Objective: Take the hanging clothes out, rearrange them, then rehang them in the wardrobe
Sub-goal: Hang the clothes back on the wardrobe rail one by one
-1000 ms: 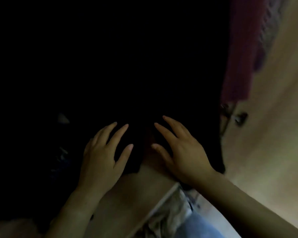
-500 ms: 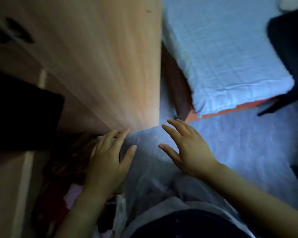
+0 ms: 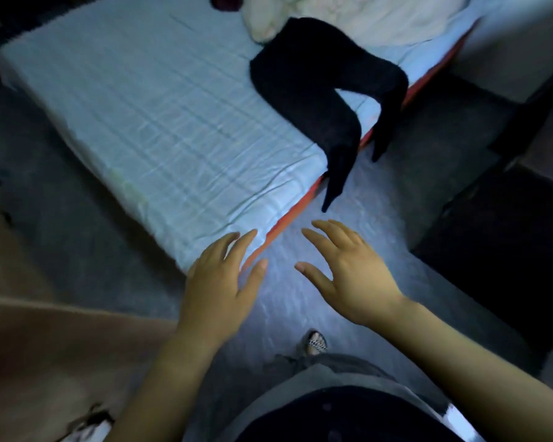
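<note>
**Left hand (image 3: 219,282) and right hand (image 3: 351,275) empty, garment (image 3: 307,78) on bed (image 3: 141,106)**

Both hands hovered side by side at 6 o'clock, apart, fingers straight and spread, holding nothing. The black garment lay on the bed at 1 o'clock, two ends drooping over the edge toward the floor (image 3: 380,218), just below cream bedding (image 3: 348,17). Half a second before, the wardrobe door (image 3: 45,362) filled 11 o'clock and the bed sat at 1; the bed had since swung to centre and the door to 8.
</note>
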A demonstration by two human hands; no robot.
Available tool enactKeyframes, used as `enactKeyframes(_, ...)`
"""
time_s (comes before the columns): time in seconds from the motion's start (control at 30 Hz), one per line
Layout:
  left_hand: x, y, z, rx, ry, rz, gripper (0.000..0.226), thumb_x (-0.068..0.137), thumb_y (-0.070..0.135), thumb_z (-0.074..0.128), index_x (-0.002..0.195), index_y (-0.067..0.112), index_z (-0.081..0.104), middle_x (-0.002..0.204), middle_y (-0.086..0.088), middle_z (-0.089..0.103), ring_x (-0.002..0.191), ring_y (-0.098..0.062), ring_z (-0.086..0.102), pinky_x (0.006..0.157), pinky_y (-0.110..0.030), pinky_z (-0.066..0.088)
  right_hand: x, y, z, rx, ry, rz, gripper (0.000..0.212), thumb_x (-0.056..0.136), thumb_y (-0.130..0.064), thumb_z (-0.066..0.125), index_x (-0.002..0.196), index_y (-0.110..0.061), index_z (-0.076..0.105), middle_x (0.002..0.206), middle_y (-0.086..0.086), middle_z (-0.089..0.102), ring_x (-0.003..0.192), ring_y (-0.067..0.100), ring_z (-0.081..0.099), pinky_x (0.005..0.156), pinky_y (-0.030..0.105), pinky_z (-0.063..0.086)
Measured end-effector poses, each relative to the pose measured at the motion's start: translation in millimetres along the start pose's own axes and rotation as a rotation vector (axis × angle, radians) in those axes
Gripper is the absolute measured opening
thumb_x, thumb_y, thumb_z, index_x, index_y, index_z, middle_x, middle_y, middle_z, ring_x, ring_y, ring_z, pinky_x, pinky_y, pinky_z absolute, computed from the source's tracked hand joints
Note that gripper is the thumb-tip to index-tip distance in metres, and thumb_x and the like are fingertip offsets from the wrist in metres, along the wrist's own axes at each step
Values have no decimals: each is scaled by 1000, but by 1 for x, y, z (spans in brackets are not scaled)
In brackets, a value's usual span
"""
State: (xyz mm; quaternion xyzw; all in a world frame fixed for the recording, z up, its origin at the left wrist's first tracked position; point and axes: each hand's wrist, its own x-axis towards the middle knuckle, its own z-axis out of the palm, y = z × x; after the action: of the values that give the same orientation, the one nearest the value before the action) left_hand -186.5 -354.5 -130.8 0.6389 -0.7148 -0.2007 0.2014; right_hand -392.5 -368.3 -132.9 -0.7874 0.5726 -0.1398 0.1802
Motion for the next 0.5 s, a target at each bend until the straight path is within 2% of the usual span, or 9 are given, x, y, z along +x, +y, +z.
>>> enactKeyframes(0.1, 78, 43, 26, -5, -54, 122, 57, 90, 54, 33, 133, 22, 49, 130, -4, 55, 120, -23, 50, 98, -41, 43, 22, 55, -34, -6, 42, 112, 63, 90, -59, 31, 130, -15, 52, 136, 7, 50, 128, 30, 44, 103, 48, 39)
enactKeyframes(0.27, 173, 76, 61, -45, -131, 206, 55, 91, 56, 33, 134, 25, 48, 131, 1, 54, 120, -16, 48, 98, -32, 41, 65, 118, -55, -1, 61, 247, 64, 90, -60, 29, 135, -19, 47, 141, 2, 45, 132, 25, 39, 107, 46, 36)
enactKeyframes(0.43, 275, 69, 85, -54, -145, 184, 53, 90, 54, 33, 132, 25, 49, 128, 4, 55, 116, -14, 50, 95, -29, 40, 166, 173, -64, 4, 45, 237, 63, 90, -59, 29, 134, -18, 48, 140, 2, 46, 131, 25, 41, 106, 42, 34)
enactKeyframes(0.5, 328, 66, 91, -43, -155, 158, 57, 89, 57, 28, 134, 26, 47, 132, 6, 53, 120, -14, 48, 98, -32, 41, 220, 194, -73, -7, 45, 220, 63, 90, -57, 29, 134, -17, 48, 140, 4, 47, 130, 26, 42, 106, 41, 34)
